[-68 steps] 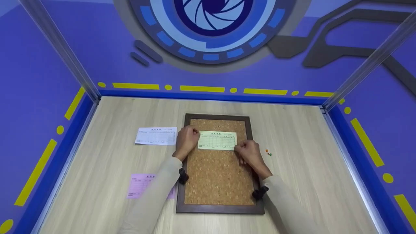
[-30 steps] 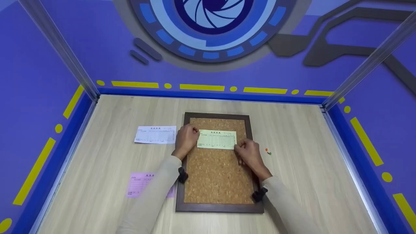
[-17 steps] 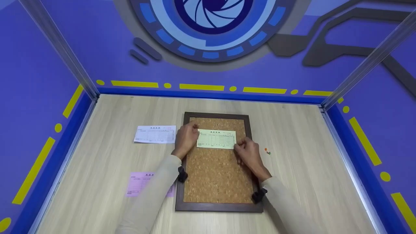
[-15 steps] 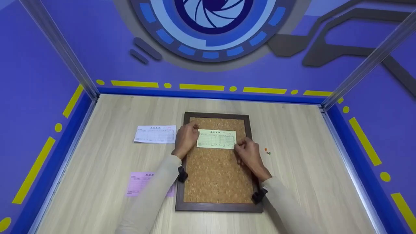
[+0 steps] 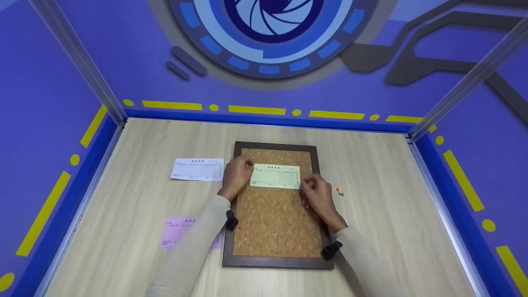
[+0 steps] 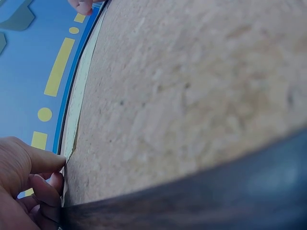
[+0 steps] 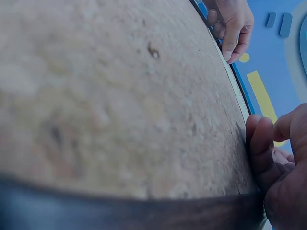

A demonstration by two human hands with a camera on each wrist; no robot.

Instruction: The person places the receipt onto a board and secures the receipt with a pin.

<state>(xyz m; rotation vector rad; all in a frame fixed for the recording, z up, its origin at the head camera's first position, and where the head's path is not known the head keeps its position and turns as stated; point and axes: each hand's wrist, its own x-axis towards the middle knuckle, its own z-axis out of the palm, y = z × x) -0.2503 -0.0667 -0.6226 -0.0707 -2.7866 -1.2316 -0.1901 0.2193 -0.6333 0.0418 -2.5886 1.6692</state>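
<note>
A pale green printed paper slip [image 5: 275, 176] lies across the upper part of a cork board [image 5: 277, 222] with a dark brown frame. My left hand [image 5: 237, 175] pinches the slip at its upper left corner, with thumb and index finger close together. At the slip's lower right corner is my right hand [image 5: 321, 196], its fingers loosely curled just beside the paper. In the right wrist view, a gap shows between the thumb and fingers [image 7: 261, 132], and I see nothing held there. The left thumb tip meets the slip's edge in the left wrist view.
On the table left of the board lie a white slip [image 5: 198, 169] and a pink slip [image 5: 177, 233], partly under the left sleeve. Small orange and green pushpins [image 5: 339, 192] lie right of the board. Blue panels [image 5: 264, 93] enclose the table at back and sides.
My right hand has let go of the green slip's lower right corner and shifted slightly right. The left hand stays at its corner, and the slip has barely moved.
</note>
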